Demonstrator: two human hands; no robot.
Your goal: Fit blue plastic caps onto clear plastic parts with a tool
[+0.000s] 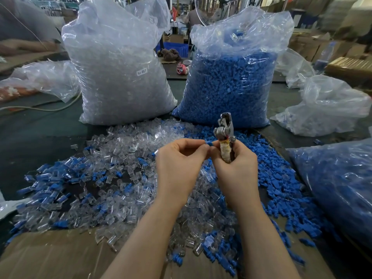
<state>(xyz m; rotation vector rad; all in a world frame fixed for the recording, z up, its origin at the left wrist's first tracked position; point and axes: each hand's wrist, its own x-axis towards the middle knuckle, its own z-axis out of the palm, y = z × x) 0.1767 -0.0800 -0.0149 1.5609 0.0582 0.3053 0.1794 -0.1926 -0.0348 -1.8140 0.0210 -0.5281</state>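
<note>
Both bare hands meet above the middle of the dark green desk (40, 133), over a spread of loose pieces. The right hand (235, 166) has its grip curled round the tape-wrapped handle of a small silver metal plier-like tool (224, 129), which stands upright with its head pointing away from the person. The left hand (179, 158) has its fingers curled inward, and its fingertips meet those of the right hand at a small blue plastic cap (209, 143), pinched between the two hands just left of the tool's handle; a bit of clear plastic shows at the outer edge of the left hand, though what it is cannot be told. Under the hands lies a heap of small clear plastic parts (120, 158), many with blue caps already in them, thickest at the left edge. To the right lies a pile of loose blue plastic caps (277, 178). Part of the pieces rest on a flat brown cardboard sheet (50, 254) at the near edge. Behind the piles stand two tall clear plastic bags: the left bag of clear parts (120, 77) carries a small white label, and the right bag of blue caps (227, 83) stands just beside it. Another bag of blue pieces (338, 188) lies at the far right.
</note>
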